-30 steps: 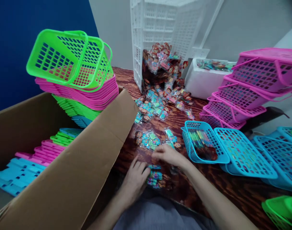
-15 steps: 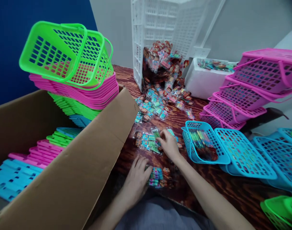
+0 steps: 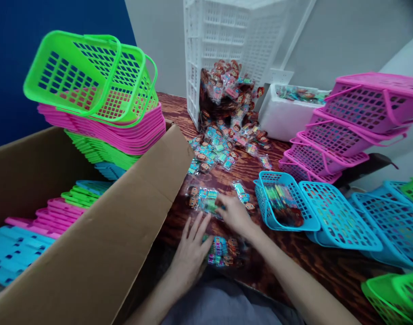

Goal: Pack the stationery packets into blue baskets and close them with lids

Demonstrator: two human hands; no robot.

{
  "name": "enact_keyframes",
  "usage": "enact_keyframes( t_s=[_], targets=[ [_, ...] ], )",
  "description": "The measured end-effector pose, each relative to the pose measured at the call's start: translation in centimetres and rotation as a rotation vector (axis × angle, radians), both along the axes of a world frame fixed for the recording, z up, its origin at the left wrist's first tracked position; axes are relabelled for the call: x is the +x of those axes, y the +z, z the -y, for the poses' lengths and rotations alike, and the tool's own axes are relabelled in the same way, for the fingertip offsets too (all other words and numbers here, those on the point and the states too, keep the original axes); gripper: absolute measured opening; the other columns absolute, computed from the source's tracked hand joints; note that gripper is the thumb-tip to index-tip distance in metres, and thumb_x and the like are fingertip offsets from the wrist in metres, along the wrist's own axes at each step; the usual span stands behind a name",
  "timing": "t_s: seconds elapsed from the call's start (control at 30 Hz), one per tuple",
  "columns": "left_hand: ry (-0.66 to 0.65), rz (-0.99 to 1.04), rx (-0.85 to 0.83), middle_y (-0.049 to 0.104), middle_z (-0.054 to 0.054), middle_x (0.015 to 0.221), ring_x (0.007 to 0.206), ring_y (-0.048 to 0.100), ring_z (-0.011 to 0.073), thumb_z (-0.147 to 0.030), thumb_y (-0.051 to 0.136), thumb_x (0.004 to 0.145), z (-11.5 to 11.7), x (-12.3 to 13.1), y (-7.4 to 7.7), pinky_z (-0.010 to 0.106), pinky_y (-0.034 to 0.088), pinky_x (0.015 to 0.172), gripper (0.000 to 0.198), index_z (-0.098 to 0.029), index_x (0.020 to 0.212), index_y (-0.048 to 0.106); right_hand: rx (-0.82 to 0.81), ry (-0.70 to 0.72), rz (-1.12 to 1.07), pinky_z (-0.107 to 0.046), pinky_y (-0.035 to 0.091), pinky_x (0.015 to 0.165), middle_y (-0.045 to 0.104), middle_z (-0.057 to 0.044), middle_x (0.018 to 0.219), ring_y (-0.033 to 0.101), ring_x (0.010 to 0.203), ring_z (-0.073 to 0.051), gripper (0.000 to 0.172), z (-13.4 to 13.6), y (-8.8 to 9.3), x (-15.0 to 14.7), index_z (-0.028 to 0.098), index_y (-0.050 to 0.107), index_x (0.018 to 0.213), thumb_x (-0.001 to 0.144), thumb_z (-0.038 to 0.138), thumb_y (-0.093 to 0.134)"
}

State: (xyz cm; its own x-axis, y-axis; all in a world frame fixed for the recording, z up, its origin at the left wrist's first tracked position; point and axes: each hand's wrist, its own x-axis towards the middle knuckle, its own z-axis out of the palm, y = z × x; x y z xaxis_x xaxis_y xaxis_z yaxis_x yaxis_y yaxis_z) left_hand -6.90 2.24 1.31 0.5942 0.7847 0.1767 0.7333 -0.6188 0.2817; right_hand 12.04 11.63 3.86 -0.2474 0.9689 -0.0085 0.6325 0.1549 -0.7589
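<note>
My left hand [image 3: 191, 253] lies flat on the wooden table [image 3: 294, 253], fingers spread, against the left side of a small stack of toy packets [image 3: 223, 252] at the table's near edge. My right hand [image 3: 232, 213] is just above that stack, its fingers curled on a clear packet [image 3: 208, 204] from a small cluster of loose packets. A blue basket [image 3: 285, 205] holding several packets sits to the right of my right hand.
A large open cardboard box [image 3: 125, 225] with flat coloured lids fills the left. Green and pink baskets [image 3: 98, 99] are stacked behind it. A tipped white crate [image 3: 227, 40] spills packets [image 3: 227, 135]. Pink baskets [image 3: 349, 131], blue baskets [image 3: 372, 216] and a foam box [image 3: 284, 113] stand right.
My right hand went from the near stack up to the loose packets and is now drawing one back. My left hand's fingers spread a little beside the stack.
</note>
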Motion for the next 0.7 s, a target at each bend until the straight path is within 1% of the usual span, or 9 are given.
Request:
enact_keyframes(
  t_s=[0.07,0.13,0.2,0.3,0.33,0.37,0.43,0.57,0.7],
  targets=[
    [-0.043,0.004,0.042,0.023,0.018,0.158,0.146,0.018,0.0382,-0.014,0.064,0.074,-0.2,-0.2,-0.4,0.064,0.010,0.116,0.042,-0.018,0.116,0.058,-0.071,0.183,0.117,-0.026,0.040,0.074,0.069,-0.002,0.082,0.060,0.079,-0.017,0.011,2.4,-0.1,-0.2,0.020,0.065,0.078,0.077,0.013,0.057],
    [-0.090,-0.031,0.000,0.042,0.017,0.146,0.136,0.037,0.0336,-0.015,0.062,0.076,-0.4,-0.3,-0.6,0.063,0.011,0.117,0.046,-0.019,0.121,0.055,-0.182,0.281,0.109,-0.024,0.041,0.071,0.070,-0.001,0.079,0.062,0.077,-0.016,0.016,3.7,-0.1,0.0,0.019,0.067,0.077,0.084,0.017,0.053],
    [-0.110,-0.076,-0.086,0.055,0.012,0.130,0.121,0.051,0.0279,-0.012,0.060,0.075,-0.5,-0.3,-0.5,0.058,0.019,0.117,0.052,-0.020,0.126,0.053,-0.199,0.149,0.169,-0.025,0.042,0.070,0.070,-0.002,0.081,0.062,0.079,-0.018,0.024,3.8,0.0,0.9,0.018,0.068,0.081,0.091,0.023,0.048],
    [-0.074,-0.096,-0.194,0.057,0.009,0.125,0.114,0.053,0.0264,-0.008,0.059,0.073,-0.5,-0.1,0.1,0.047,0.037,0.108,0.055,-0.021,0.127,0.052,-0.064,-0.251,0.497,-0.031,0.042,0.081,0.068,-0.010,0.101,0.060,0.097,-0.024,0.023,3.2,-0.4,2.7,0.016,0.067,0.101,0.093,0.022,0.046],
    [-0.060,-0.088,-0.219,0.056,0.010,0.126,0.114,0.053,0.0267,-0.007,0.058,0.072,-0.4,0.0,0.3,0.044,0.041,0.104,0.057,-0.021,0.127,0.052,-0.031,-0.330,0.609,-0.033,0.042,0.085,0.066,-0.014,0.109,0.058,0.103,-0.027,0.024,3.2,-0.7,3.1,0.015,0.065,0.108,0.093,0.021,0.048],
    [-0.045,-0.074,-0.237,0.055,0.010,0.127,0.113,0.053,0.0267,-0.005,0.057,0.072,-0.3,0.0,0.4,0.042,0.043,0.101,0.059,-0.021,0.128,0.051,-0.014,-0.358,0.695,-0.035,0.042,0.088,0.063,-0.017,0.114,0.055,0.108,-0.029,0.026,3.2,-1.1,3.4,0.013,0.063,0.112,0.092,0.021,0.050],
    [-0.027,-0.035,-0.254,0.055,0.009,0.127,0.113,0.052,0.0260,-0.003,0.054,0.070,-0.1,0.1,0.1,0.040,0.044,0.099,0.065,-0.023,0.132,0.048,-0.004,-0.290,0.764,-0.037,0.042,0.089,0.059,-0.018,0.119,0.051,0.114,-0.031,0.028,3.4,-1.8,3.7,0.013,0.061,0.116,0.091,0.020,0.051],
    [-0.007,0.054,-0.218,0.053,0.008,0.130,0.117,0.050,0.0260,-0.001,0.050,0.068,0.3,-0.2,-1.2,0.041,0.041,0.102,0.079,-0.025,0.141,0.037,-0.017,-0.150,0.669,-0.036,0.042,0.090,0.054,-0.012,0.128,0.044,0.123,-0.029,0.049,3.4,-2.5,3.7,0.025,0.051,0.133,0.085,0.017,0.058],
    [-0.005,0.055,-0.215,0.055,0.010,0.131,0.117,0.050,0.0270,-0.002,0.048,0.070,0.2,-0.2,-1.7,0.042,0.041,0.102,0.083,-0.020,0.148,0.028,-0.067,-0.264,0.602,-0.038,0.040,0.095,0.053,-0.016,0.130,0.044,0.127,-0.031,0.070,2.5,-2.8,3.9,0.021,0.040,0.142,0.078,0.020,0.067]
  ],
)
